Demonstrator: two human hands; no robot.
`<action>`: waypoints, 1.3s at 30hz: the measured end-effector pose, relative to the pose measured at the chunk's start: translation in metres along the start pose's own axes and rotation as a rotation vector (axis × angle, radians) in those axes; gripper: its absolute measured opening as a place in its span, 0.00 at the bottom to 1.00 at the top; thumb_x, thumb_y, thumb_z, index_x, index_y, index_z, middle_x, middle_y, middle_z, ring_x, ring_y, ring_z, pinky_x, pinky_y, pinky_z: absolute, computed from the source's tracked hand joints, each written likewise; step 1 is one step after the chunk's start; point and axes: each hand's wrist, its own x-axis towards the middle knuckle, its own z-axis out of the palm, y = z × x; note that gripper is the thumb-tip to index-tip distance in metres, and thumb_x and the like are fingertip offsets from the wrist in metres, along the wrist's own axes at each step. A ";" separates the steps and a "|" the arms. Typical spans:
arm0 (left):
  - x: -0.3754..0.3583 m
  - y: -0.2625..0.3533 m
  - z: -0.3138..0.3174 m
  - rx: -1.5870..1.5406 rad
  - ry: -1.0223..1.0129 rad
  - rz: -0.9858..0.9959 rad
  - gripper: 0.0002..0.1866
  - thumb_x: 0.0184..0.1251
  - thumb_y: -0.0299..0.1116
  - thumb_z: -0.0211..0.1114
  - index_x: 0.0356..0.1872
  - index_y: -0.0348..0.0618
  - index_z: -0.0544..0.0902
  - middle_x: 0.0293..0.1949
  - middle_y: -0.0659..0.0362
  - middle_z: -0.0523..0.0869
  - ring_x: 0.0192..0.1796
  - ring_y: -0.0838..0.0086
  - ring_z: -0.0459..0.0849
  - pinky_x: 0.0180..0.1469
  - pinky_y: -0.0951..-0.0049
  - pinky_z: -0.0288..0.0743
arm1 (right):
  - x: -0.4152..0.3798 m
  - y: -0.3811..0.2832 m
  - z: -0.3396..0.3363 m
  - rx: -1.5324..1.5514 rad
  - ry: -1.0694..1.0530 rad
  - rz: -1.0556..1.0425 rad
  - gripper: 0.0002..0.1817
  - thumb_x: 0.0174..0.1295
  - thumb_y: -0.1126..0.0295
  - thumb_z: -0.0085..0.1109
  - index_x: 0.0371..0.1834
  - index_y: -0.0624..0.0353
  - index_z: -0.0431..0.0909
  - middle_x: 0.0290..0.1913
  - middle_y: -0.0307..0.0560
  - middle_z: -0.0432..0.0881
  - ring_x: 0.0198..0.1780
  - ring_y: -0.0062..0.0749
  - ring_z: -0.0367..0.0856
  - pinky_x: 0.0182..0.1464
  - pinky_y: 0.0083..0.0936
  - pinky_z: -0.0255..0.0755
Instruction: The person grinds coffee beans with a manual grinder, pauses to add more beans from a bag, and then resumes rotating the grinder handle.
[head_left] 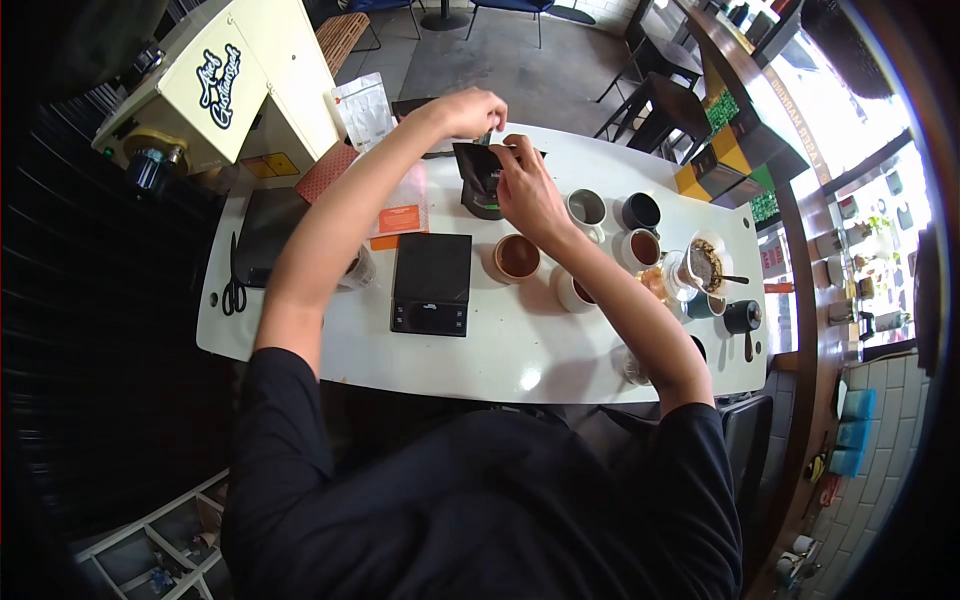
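Note:
A dark stand-up pouch [482, 190] stands at the far side of the white table. My right hand [530, 195] is closed on its top edge, thumb and fingers pinching there. Just above the pouch's top hovers my left hand [470, 113], its fingers curled together; what they pinch I cannot tell. Closer to me lies a black digital scale [432, 270]. A brown cup [517, 257] with dark liquid sits right of the scale, and a grey mug [586, 208] is beyond my right wrist.
Scissors [233, 290] lie at the left edge. A white pouch [364, 112] stands at the back left. On the right are a black cup [641, 211], a dripper with coffee grounds [703, 264] and a small black pot [742, 317]. A cream machine [230, 75] borders the table's left.

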 end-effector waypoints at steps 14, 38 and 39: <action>-0.033 -0.031 0.000 -0.302 -0.216 -0.032 0.17 0.74 0.47 0.69 0.52 0.47 0.87 0.46 0.60 0.86 0.45 0.75 0.84 0.44 0.70 0.85 | -0.001 0.008 -0.008 0.007 -0.064 0.004 0.29 0.57 0.81 0.61 0.66 0.62 0.73 0.64 0.57 0.70 0.61 0.56 0.76 0.65 0.45 0.75; -0.019 -0.023 0.001 -0.320 -0.267 -0.061 0.15 0.74 0.44 0.69 0.47 0.43 0.87 0.35 0.65 0.85 0.33 0.81 0.79 0.38 0.74 0.78 | 0.018 0.013 -0.003 -0.144 0.052 -0.005 0.15 0.62 0.76 0.64 0.52 0.59 0.81 0.55 0.50 0.74 0.56 0.48 0.80 0.56 0.42 0.79; -0.019 -0.019 -0.001 -0.287 -0.288 -0.076 0.14 0.74 0.43 0.70 0.45 0.42 0.87 0.34 0.65 0.85 0.32 0.80 0.80 0.38 0.74 0.79 | 0.022 0.015 -0.002 -0.171 0.016 0.003 0.14 0.62 0.74 0.65 0.51 0.59 0.81 0.54 0.49 0.74 0.55 0.47 0.80 0.55 0.42 0.80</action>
